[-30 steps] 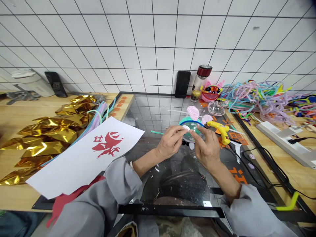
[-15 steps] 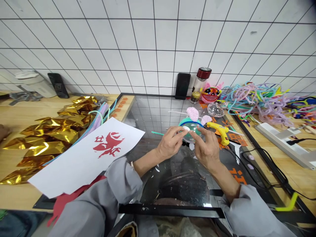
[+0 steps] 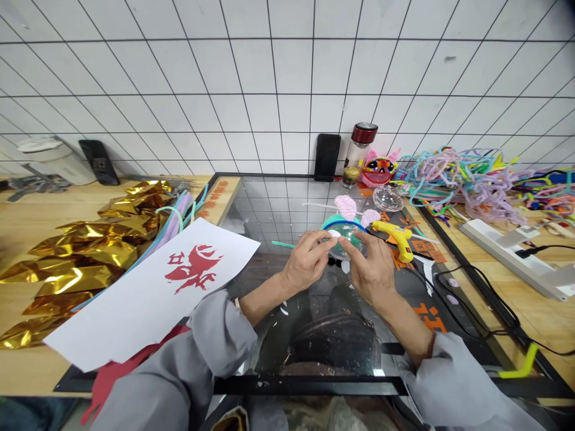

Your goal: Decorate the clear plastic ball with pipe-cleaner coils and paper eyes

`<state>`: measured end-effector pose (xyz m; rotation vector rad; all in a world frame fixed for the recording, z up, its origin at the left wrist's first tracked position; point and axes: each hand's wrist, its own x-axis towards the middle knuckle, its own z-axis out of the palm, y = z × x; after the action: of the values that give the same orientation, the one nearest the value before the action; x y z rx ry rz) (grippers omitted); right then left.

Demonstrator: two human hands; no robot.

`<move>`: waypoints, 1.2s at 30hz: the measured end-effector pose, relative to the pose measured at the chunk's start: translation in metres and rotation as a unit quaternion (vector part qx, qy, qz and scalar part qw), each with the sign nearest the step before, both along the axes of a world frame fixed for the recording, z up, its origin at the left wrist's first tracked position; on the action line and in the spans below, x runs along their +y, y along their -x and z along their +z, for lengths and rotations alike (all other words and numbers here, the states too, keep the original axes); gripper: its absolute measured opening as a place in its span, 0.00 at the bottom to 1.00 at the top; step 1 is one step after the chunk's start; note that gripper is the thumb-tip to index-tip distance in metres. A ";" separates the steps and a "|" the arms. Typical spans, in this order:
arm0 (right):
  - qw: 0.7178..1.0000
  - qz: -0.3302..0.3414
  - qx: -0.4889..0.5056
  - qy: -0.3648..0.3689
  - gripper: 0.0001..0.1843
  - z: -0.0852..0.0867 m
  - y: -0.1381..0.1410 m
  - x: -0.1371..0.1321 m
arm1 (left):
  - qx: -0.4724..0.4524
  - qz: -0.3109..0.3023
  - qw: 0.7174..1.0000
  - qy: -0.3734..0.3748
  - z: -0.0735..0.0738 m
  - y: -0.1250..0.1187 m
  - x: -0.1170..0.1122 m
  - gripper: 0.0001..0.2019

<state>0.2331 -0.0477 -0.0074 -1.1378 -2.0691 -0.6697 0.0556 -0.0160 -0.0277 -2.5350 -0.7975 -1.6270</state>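
Note:
Between the thumb and fingertips of my left hand [image 3: 306, 258] is a small white disc [image 3: 334, 234]. My right hand [image 3: 372, 267] is held close beside it, its index finger reaching to the disc's edge; whether it grips anything is hard to see. Just beyond my fingers lies a clear and green round piece [image 3: 345, 233] with a blue strip [image 3: 344, 223] curving over it. Two pink fuzzy petal shapes [image 3: 345, 207] rest behind it. A yellow glue gun [image 3: 398, 236] lies right of my right hand.
White paper with a red print [image 3: 135, 308] and gold foil [image 3: 74, 263] lie left. At the back stand a black phone [image 3: 327, 157], a bottle [image 3: 357, 155] and a pink mask-like figure [image 3: 378, 167]. Coloured pipe cleaners [image 3: 467, 179], a power strip [image 3: 512, 257] and black cables [image 3: 483, 293] are right.
The view has shifted slightly. My right index finger has moved in closer to the white disc, while my left hand keeps its pinch on it.

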 end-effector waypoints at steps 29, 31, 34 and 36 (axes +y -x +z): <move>1.000 -0.003 0.006 0.022 0.23 -0.002 0.000 -0.001 | 0.011 0.025 1.000 0.003 -0.001 -0.001 -0.002 0.18; 1.000 -0.006 0.003 0.019 0.22 -0.002 0.000 -0.001 | 0.011 0.021 1.000 -0.006 0.000 -0.001 -0.001 0.18; 1.000 -0.008 0.003 0.019 0.22 -0.002 -0.001 -0.001 | 0.008 0.005 1.000 -0.013 0.001 -0.002 -0.001 0.19; 1.000 -0.007 0.006 0.024 0.22 -0.002 0.000 -0.001 | 0.003 -0.002 1.000 -0.012 0.000 -0.002 -0.001 0.19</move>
<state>0.2335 -0.0489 -0.0096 -1.1807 -2.0789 -0.6221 0.0578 -0.0173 -0.0275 -2.5262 -0.7679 -1.6184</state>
